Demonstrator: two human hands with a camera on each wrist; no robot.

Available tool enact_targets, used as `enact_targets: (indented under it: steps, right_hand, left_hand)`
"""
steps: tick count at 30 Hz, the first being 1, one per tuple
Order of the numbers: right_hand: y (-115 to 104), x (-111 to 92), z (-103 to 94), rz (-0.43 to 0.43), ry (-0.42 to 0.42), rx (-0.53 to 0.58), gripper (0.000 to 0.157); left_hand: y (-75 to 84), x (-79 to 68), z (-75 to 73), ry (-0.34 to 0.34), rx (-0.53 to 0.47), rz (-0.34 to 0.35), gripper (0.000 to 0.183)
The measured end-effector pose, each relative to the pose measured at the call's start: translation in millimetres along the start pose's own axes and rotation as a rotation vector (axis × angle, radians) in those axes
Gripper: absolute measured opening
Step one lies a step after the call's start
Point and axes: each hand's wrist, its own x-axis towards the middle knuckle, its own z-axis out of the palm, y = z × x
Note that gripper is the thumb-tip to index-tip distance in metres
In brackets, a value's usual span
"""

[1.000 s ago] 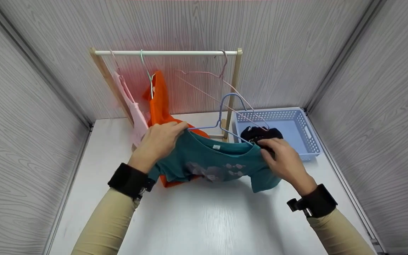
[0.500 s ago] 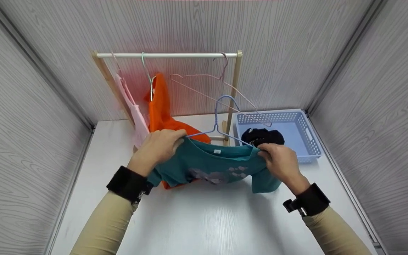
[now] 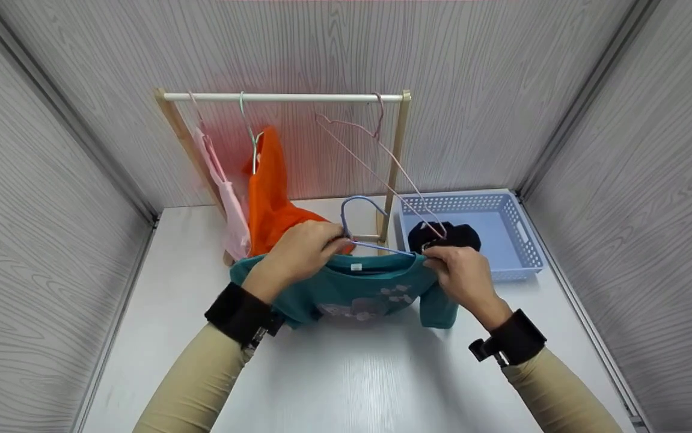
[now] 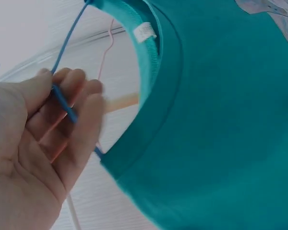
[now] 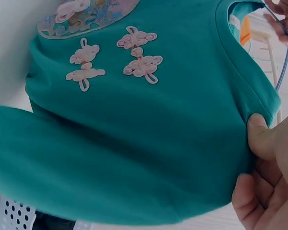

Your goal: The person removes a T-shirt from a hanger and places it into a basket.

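A teal short-sleeved shirt (image 3: 376, 285) with pale floral appliqués is held over the white table, neckline up. Inside its neckline sits a blue wire hanger (image 3: 382, 248), hook pointing up. In the head view my left hand (image 3: 300, 249) is at the base of the hook; the left wrist view shows its thumb and fingers pinching the hanger wire (image 4: 67, 104). My right hand (image 3: 465, 276) pinches the shirt's shoulder at the hanger's end, the thumb pressing on the cloth in the right wrist view. The hanger's far arm is hidden behind my left hand.
Behind stands a wooden rack with a white rod (image 3: 309, 97). On it hang a pink garment (image 3: 234, 216), an orange garment (image 3: 273, 198) and a bare pink hanger (image 3: 409, 177). A blue basket (image 3: 523, 234) holding a black garment (image 3: 451, 234) stands at the right.
My left hand has left the shirt's left shoulder and moved right to grip the hanger below its hook. Shirt and hanger have shifted slightly left and down. The pink hanger has swung.
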Motion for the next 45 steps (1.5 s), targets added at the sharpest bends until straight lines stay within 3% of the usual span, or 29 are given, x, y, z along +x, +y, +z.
enact_targets:
  steps: [6, 11, 16, 24, 31, 38, 45]
  right_hand:
    - [12.1, 0.6, -5.2, -0.004, -0.040, 0.032, 0.009]
    - [36.3, -6.7, -7.2, 0.001, -0.055, -0.014, 0.008]
    - [50.5, -12.2, -2.9, 0.013, -0.058, 0.015, 0.010]
    - [38.6, -7.4, 4.6, 0.082, -0.076, 0.133, 0.010]
    - [31.6, -5.1, 16.9, 0.161, -0.097, 0.294, 0.010]
    - [40.2, -5.4, 25.8, 0.142, -0.084, 0.193, 0.007]
    - [28.8, -4.8, 31.3, 0.131, -0.101, 0.229, 0.008]
  left_hand:
    - [-12.0, -4.0, -1.9, -0.038, -0.003, -0.050, 0.019]
    - [-22.7, -16.8, -14.1, -0.071, -0.021, -0.109, 0.022]
    - [-28.4, -27.6, -20.9, -0.114, -0.057, -0.138, 0.025]
    - [-24.3, -29.7, -21.7, -0.107, -0.137, -0.135, 0.022]
    - [-18.6, -30.4, -26.4, -0.132, -0.227, -0.207, 0.024]
    - [-18.2, -34.4, -32.3, -0.140, -0.238, -0.265, 0.023]
    - [-12.5, -33.1, -24.8, -0.089, -0.262, -0.333, 0.027]
